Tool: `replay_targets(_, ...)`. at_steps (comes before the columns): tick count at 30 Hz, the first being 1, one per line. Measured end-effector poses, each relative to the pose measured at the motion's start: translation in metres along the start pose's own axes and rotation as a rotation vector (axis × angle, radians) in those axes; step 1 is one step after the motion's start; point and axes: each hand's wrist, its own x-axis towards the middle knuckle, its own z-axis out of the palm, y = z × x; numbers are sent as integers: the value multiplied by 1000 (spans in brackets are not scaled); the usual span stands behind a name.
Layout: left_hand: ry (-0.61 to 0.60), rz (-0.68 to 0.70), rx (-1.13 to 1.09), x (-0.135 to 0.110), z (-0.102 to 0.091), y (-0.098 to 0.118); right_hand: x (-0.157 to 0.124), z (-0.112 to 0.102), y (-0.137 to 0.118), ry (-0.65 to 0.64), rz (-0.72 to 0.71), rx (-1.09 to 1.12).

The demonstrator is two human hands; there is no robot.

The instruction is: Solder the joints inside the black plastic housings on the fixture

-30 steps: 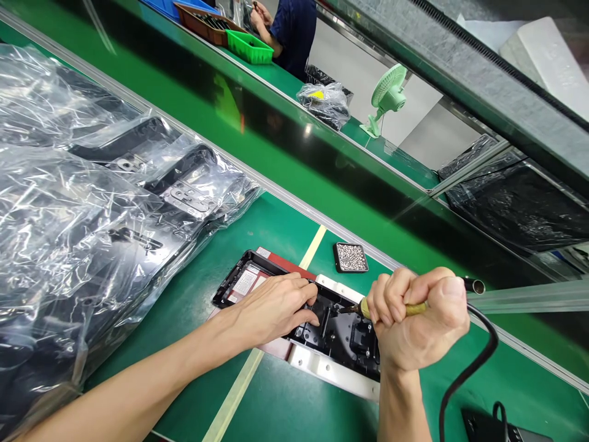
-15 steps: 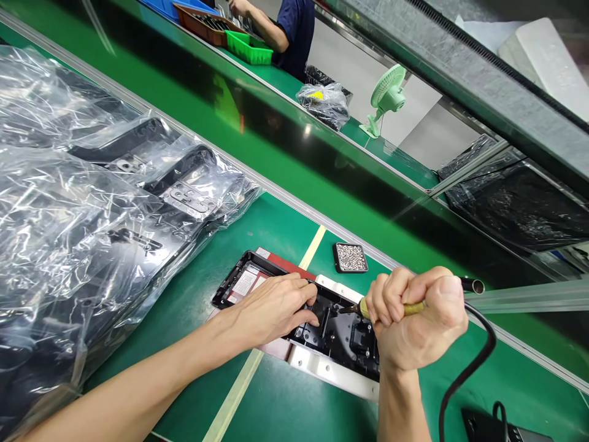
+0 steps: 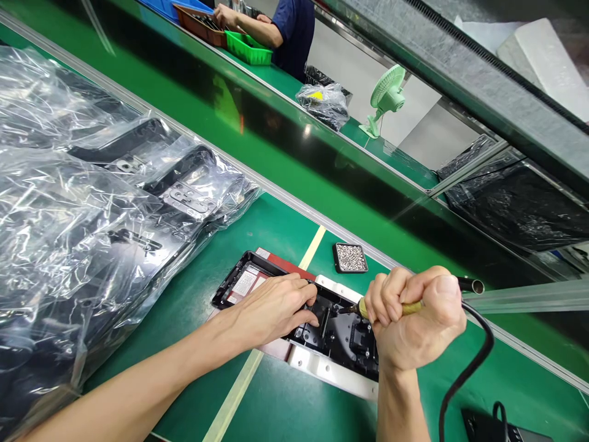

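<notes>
A black plastic housing (image 3: 343, 334) lies in a white and dark red fixture (image 3: 334, 372) on the green bench. My left hand (image 3: 280, 304) rests across the middle of the housing, its thumb apart from the bent fingers, and nothing shows between them. Wrapped in a fist, my right hand (image 3: 416, 316) grips the yellow handle of a soldering iron (image 3: 363, 308). Its metal tip points left and down into the housing, close to my left fingertips; contact is too small to make out. Behind the fixture stands a small black tray (image 3: 338, 268) of tiny metal pieces.
Plastic-wrapped black parts (image 3: 115, 245) cover the left side. The iron's black cord (image 3: 460, 380) loops toward a dark device (image 3: 497, 426) at lower right. Beyond a long green strip (image 3: 294, 166), a co-worker (image 3: 294, 37) sits by bins and a green fan (image 3: 386, 92).
The co-worker's hand has moved down to the brown bin. My right hand with the soldering iron has shifted very slightly left; my left hand stays in place.
</notes>
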Motion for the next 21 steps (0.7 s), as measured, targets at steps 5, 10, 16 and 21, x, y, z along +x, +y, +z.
replay_targets(5,11,5,-7,-1,1,-1,1,2,1,-9,0,1)
replay_targets(10,13,9,-6,0,2,-2,0,2,0,-4,2,1)
replay_targets(16,35,16,-7,-1,4,-3,1,1,0,-13,2,8)
replay_targets(21,44,23,-5,-1,6,-4,0,3,0,-28,-16,2)
